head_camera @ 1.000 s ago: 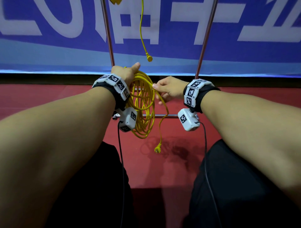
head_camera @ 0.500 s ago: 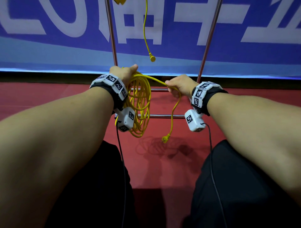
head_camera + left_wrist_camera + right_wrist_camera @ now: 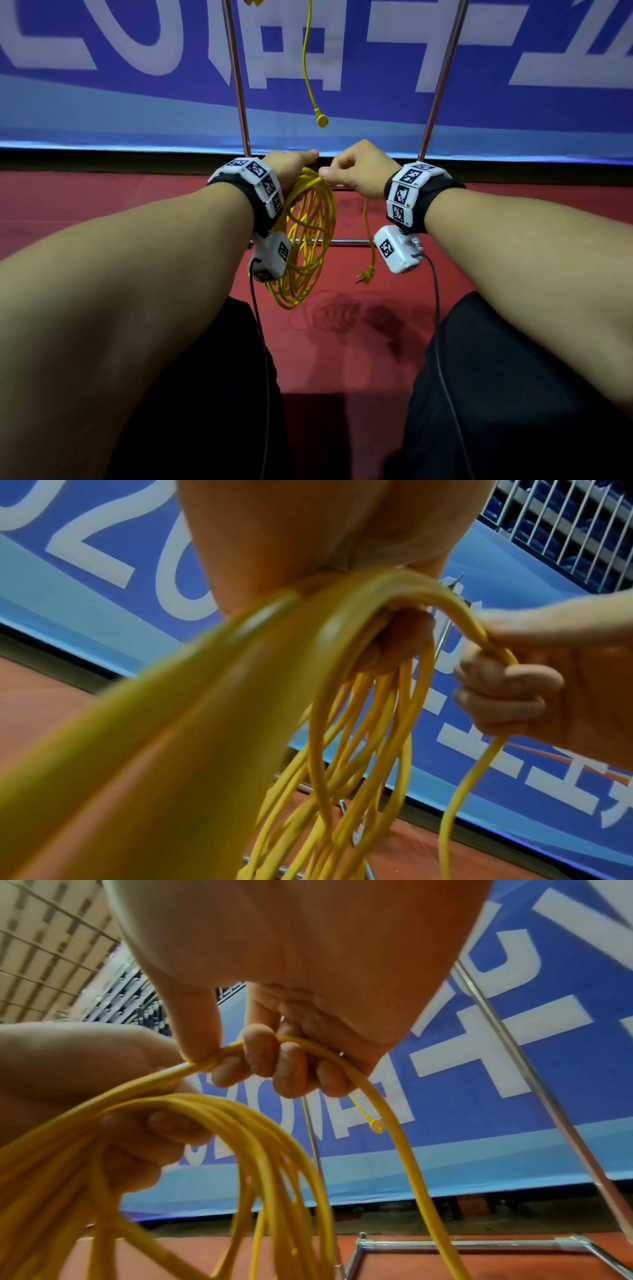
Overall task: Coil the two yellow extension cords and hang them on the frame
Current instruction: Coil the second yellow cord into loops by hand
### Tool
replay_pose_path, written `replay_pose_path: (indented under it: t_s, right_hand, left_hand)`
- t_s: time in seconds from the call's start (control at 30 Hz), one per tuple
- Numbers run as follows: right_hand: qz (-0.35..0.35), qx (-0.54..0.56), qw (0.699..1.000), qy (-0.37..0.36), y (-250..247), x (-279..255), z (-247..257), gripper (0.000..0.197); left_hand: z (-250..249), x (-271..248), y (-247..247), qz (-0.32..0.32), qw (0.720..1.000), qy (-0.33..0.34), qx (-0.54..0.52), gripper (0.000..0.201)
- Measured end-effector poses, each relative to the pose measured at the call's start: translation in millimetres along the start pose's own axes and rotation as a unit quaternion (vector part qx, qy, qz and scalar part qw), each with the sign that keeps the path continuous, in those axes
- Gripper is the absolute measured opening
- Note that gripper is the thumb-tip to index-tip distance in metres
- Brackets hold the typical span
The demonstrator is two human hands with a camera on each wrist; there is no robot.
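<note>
Above the red floor (image 3: 171,205), before the metal frame (image 3: 442,78), the left hand (image 3: 287,168) is gripping the top of the coiled yellow cord (image 3: 308,240); the right hand (image 3: 359,171), almost touching it, is curling round the cord's free end, whose plug (image 3: 364,277) is dangling below; a second yellow cord (image 3: 308,68) is hanging from the frame above.

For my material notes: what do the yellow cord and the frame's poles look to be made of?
Yellow cord: apparently smooth plastic or rubber sheathing; it bends into loose loops and shows soft highlights. Frame poles: probably polished metal tubing, judging by thin straight rods with bright reflective streaks.
</note>
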State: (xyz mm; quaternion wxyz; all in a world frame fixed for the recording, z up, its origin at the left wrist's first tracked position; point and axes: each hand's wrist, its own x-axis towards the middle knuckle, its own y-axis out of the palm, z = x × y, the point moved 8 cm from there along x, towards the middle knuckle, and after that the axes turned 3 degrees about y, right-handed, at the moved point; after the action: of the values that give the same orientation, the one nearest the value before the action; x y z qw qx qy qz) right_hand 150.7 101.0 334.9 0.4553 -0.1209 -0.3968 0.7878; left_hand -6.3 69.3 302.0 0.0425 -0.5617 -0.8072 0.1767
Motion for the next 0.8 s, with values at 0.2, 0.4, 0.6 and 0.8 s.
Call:
replay_pose_path:
  t_s: [0.2, 0.4, 0.6, 0.8]
  right_hand:
    - [-0.015, -0.006, 1.0, -0.015, 9.3, 0.6, 16.5, 0.041]
    - [-0.007, 0.067, 0.998, 0.002, 5.2, 1.7, -1.9, 0.052]
    - [0.01, 0.119, 0.989, 0.084, -1.8, -0.2, -41.9, 0.048]
    - [-0.1, 0.099, 0.988, 0.07, -31.1, -1.3, -40.2, 0.05]
  left_hand:
    - [-12.4, 0.0, -4.1, -0.056, 0.997, 0.036, 0.048, 0.063]
    - [-21.9, -0.7, -7.9, -0.083, 0.991, 0.067, 0.078, 0.065]
    - [-21.1, 1.8, -22.2, -0.131, 0.989, 0.067, -0.009, 0.057]
    - [-20.2, -0.8, -11.5, -0.1, 0.992, 0.074, -0.01, 0.074]
